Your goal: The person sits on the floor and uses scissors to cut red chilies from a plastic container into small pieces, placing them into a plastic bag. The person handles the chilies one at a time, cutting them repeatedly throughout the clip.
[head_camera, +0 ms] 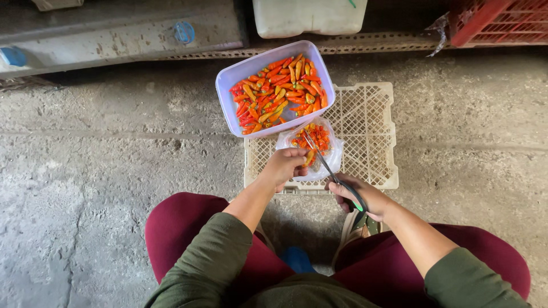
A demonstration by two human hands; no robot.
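Observation:
My left hand (285,164) pinches a small yellow-orange chili pepper (309,157) over a clear plastic bag (333,155) that holds cut chili pieces. My right hand (362,197) grips a pair of scissors (328,164) by their dark handles, and the blades point up toward the pepper and the bag. The bag rests on an upturned cream plastic crate (368,137). A lilac plastic tub (231,82) full of red and orange chilies sits tilted on the crate's far left corner.
The crate stands on a rough concrete floor (103,165) in front of my knees in maroon trousers. A white jerrycan (308,16), a red crate (502,20) and a grey metal beam (120,34) line the far edge.

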